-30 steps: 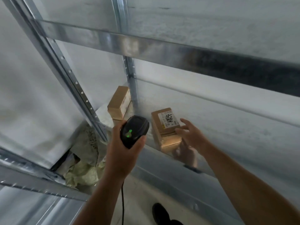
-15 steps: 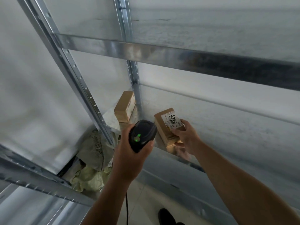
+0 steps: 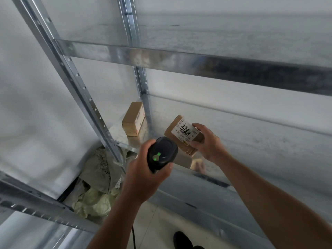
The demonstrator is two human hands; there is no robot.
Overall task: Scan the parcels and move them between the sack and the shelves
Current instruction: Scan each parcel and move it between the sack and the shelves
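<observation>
My right hand (image 3: 206,143) grips a small brown cardboard parcel (image 3: 177,130) with a white printed label, tilted just above the metal shelf (image 3: 124,133). My left hand (image 3: 143,175) holds a black barcode scanner (image 3: 162,153) with a green light on top, its head right beside the parcel's near edge. A second brown parcel (image 3: 133,119) stands at the shelf's back left corner, against the rear post. A pale green woven sack (image 3: 95,191) lies crumpled on the floor below the shelf's left end.
A higher metal shelf (image 3: 197,63) crosses the view above the hands. Perforated steel uprights (image 3: 79,92) run diagonally on the left. White wall panels stand behind. A black shoe (image 3: 182,239) and the scanner's cable (image 3: 133,238) show over the light floor at the bottom.
My right hand reached the labelled parcel, closed round it and tilted it up towards the scanner. The scanner stayed close to the parcel.
</observation>
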